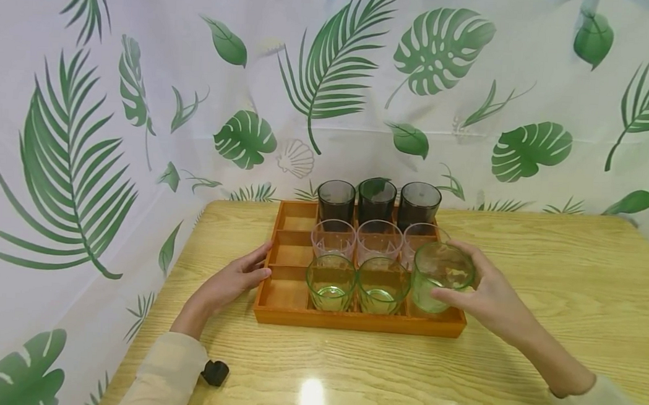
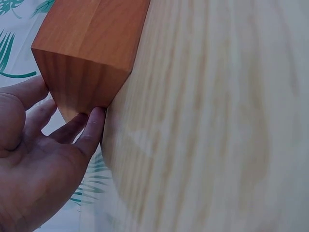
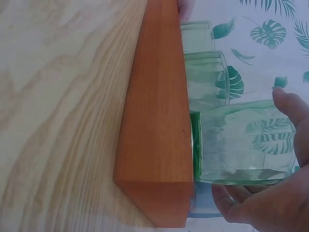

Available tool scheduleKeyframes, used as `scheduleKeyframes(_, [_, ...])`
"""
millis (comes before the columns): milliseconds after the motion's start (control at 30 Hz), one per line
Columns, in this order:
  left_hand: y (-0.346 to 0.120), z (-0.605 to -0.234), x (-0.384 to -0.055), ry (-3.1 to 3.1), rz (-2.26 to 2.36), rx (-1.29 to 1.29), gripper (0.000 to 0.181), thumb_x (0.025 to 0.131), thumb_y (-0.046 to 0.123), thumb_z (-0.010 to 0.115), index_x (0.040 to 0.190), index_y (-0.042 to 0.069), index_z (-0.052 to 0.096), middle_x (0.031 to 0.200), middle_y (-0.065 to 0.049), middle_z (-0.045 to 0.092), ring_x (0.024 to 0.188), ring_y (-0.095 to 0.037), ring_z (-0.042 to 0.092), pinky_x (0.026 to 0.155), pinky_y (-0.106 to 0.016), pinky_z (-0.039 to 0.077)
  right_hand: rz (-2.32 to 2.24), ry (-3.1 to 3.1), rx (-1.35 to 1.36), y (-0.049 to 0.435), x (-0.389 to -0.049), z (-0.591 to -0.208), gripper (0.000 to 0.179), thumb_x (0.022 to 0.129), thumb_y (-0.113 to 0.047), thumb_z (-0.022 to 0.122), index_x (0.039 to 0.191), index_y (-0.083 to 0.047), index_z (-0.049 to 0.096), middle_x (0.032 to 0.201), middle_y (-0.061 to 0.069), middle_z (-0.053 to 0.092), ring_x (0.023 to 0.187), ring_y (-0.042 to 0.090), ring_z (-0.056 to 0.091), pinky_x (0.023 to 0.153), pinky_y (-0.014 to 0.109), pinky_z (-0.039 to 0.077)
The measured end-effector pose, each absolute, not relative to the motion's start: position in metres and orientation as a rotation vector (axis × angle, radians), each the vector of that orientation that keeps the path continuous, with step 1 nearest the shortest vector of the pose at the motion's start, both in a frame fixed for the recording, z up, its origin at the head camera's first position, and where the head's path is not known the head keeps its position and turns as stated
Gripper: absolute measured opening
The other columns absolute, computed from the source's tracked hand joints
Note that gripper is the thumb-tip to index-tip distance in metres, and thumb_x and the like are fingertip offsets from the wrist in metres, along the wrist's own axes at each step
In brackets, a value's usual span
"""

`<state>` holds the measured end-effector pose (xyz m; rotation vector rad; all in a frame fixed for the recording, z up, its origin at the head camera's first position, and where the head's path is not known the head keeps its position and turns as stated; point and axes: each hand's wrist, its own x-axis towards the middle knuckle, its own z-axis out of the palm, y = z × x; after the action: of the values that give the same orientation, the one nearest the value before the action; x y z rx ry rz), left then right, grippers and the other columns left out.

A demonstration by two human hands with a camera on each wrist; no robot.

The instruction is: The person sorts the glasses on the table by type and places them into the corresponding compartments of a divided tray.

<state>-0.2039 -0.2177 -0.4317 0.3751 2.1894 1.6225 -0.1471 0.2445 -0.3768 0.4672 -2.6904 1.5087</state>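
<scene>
My right hand [image 1: 489,293] grips a green glass [image 1: 437,277] between thumb and fingers at the tray's front right corner. In the right wrist view this held glass [image 3: 246,145] stands higher than its neighbours, its base close to the tray's top edge. The wooden tray [image 1: 317,318] is divided into compartments. Against its left side my left hand [image 1: 230,283] rests its fingertips, and in the left wrist view the fingers [image 2: 91,133] touch the wooden side wall, fairly straight. Two more green glasses, one on the left [image 1: 330,283] and one in the middle [image 1: 383,286], stand in the front row.
Behind them is a row of clear pinkish glasses [image 1: 379,240], and three dark glasses [image 1: 376,202] fill the back row. The left column's compartments [image 1: 286,287] show bare wood. A leaf-printed cloth [image 1: 332,73] hangs behind the wooden table [image 1: 565,273].
</scene>
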Motion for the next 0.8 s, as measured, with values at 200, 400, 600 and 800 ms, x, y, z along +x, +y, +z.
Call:
scheduleKeyframes(200, [-0.2175, -0.4319, -0.2041, 2.187, 1.624, 0.374, 0.069, 0.11, 0.021, 0.052, 0.168, 0.018, 0.015, 0.172, -0.011, 0.008, 0.155, -0.036, 0.017, 0.121, -0.055, 0.026, 1.503, -2.692, 0.456, 0.2438, -0.1479, -0.3784, 0.09, 0.089, -0.014, 0.084, 0.16, -0.004, 0.029, 0.151, 0.025, 0.042, 0.131, 0.045, 0.046, 0.101, 0.065, 0.044])
scheduleKeyframes(400, [-0.2177, -0.4323, -0.2047, 2.179, 1.629, 0.364, 0.069, 0.11, 0.021, 0.052, 0.168, 0.019, 0.015, 0.173, -0.011, 0.007, 0.156, -0.036, 0.017, 0.122, -0.055, 0.025, 1.521, -2.686, 0.442, 0.2434, -0.1462, -0.3774, 0.09, 0.089, -0.015, 0.084, 0.159, -0.004, 0.03, 0.149, 0.025, 0.043, 0.13, 0.045, 0.048, 0.1, 0.062, 0.045])
scheduleKeyframes(600, [-0.2182, -0.4323, -0.2049, 2.183, 1.624, 0.369, 0.069, 0.11, 0.022, 0.052, 0.168, 0.019, 0.014, 0.173, -0.011, 0.007, 0.156, -0.036, 0.014, 0.122, -0.055, 0.025, 1.473, -2.706, 0.42, 0.2447, -0.1438, -0.3798, 0.089, 0.088, -0.02, 0.085, 0.158, -0.003, 0.032, 0.148, 0.024, 0.044, 0.123, 0.042, 0.054, 0.095, 0.046, 0.051])
scheduleKeyframes(800, [-0.218, -0.4326, -0.2043, 2.183, 1.625, 0.366, 0.069, 0.11, 0.022, 0.052, 0.168, 0.02, 0.015, 0.173, -0.01, 0.007, 0.156, -0.036, 0.015, 0.122, -0.054, 0.025, 1.462, -2.725, 0.409, 0.2452, -0.1421, -0.3837, 0.092, 0.088, -0.022, 0.085, 0.159, -0.002, 0.03, 0.154, 0.03, 0.036, 0.116, 0.046, 0.059, 0.098, 0.065, 0.047])
